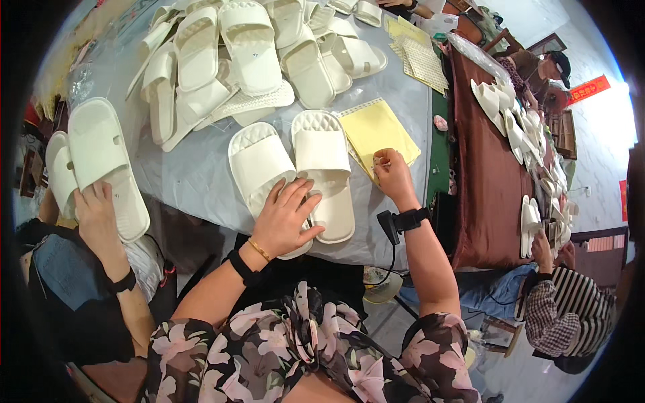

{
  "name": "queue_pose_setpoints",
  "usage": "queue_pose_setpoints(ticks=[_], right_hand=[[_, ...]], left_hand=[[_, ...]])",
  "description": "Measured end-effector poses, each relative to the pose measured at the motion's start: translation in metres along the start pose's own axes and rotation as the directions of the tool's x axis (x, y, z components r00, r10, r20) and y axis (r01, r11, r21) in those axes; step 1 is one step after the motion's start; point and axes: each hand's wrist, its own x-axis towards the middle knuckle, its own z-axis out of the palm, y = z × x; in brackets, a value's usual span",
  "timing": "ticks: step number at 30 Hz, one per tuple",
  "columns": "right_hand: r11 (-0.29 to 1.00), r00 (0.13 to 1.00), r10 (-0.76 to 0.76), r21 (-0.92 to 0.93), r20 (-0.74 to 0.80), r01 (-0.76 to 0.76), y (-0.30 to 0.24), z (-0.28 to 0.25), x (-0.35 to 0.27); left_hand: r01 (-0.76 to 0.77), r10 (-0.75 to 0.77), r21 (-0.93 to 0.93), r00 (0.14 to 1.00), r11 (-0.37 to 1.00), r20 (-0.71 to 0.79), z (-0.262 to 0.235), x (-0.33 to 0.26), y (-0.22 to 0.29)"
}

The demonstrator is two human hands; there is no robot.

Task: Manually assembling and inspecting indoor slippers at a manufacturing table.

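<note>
Two cream slide slippers lie side by side before me, the left slipper (259, 158) tilted and the right slipper (324, 151) nearly straight, toes away from me. My left hand (285, 215) rests over both, its fingers outstretched across the left strap and the gap between them. Just right of the pair, my right hand (395, 178) is closed in a pinch at the edge of a yellow sheet (379, 131). Something tiny and pale shows at its fingertips, too small to make out. Part of the left slipper's heel is hidden under my left hand and wrist.
A heap of cream slippers (252, 54) covers the table's far side. More yellow dotted sheets (416, 57) lie at the far right. On my left, another person's hand (97, 208) holds a slipper pair. People work at a brown-covered table (480, 174) on the right.
</note>
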Motion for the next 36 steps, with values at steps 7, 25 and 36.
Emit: queue_pose_setpoints(ticks=[7,25,36], right_hand=[[1.0,0.998,-0.004,-0.011,0.062,0.005,0.009,-0.004,0.0],[0.988,0.765,-0.01,0.126,0.644,-0.092,-0.087,-0.005,-0.044],[0.997,0.775,-0.054,-0.012,0.629,0.08,-0.093,0.009,-0.036]], left_hand=[[-0.002,0.002,-0.011,1.0,1.0,-0.002,-0.001,-0.001,0.0],[0.017,-0.017,-0.022,1.0,1.0,0.017,0.001,-0.003,-0.002],[0.017,-0.017,0.008,1.0,1.0,0.019,0.002,-0.006,-0.002]])
